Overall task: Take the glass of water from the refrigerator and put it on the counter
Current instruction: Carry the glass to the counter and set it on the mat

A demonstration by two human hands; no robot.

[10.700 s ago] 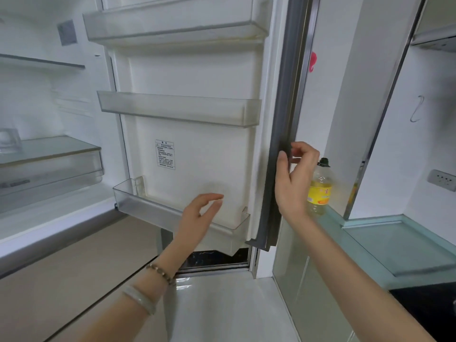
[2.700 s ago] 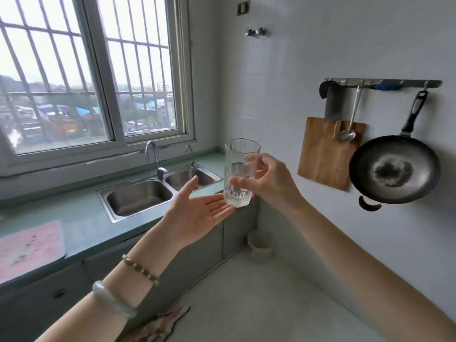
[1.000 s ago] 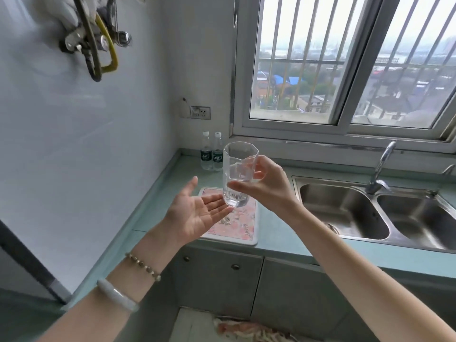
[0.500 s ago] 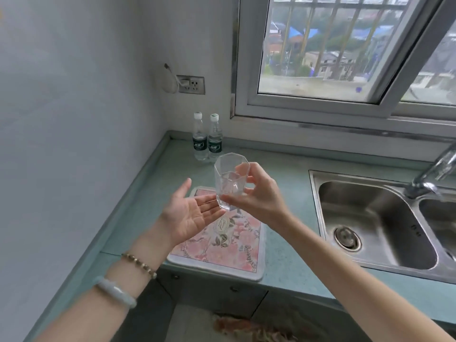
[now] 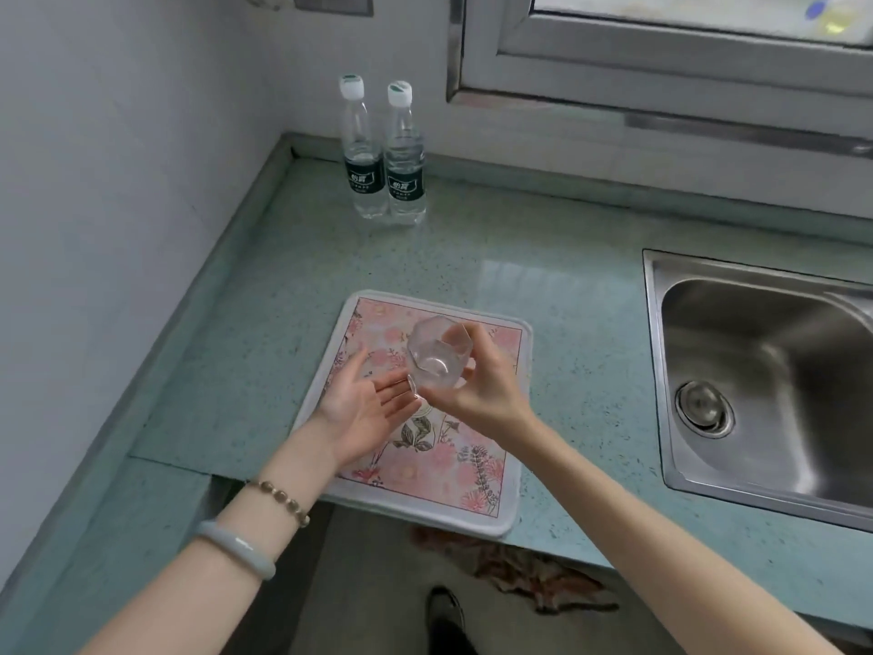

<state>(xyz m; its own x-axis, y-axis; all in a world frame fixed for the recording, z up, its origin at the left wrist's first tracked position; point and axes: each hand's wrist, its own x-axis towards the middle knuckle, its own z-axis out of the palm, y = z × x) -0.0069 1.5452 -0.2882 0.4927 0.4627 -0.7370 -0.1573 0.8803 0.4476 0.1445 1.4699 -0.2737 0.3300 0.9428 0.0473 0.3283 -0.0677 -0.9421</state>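
Observation:
A clear faceted glass of water (image 5: 437,354) is upright in my right hand (image 5: 477,380), which grips its side from the right. It is over the pink flowered mat (image 5: 467,479) lying on the green counter (image 5: 264,333); I cannot tell whether the glass base touches the mat. My left hand (image 5: 366,406) is palm up, fingers spread, just left of and under the glass base, holding nothing. The refrigerator is out of view.
Two small water bottles (image 5: 382,153) stand at the back of the counter near the corner wall. A steel sink (image 5: 774,385) lies to the right. A window frame (image 5: 661,54) runs along the back. A cloth lies on the floor (image 5: 519,567) below the counter edge.
I have turned from the refrigerator to the counter with the glass. Over the last second both hands and the glass have come down over the flowered mat, and my view has tilted downward.

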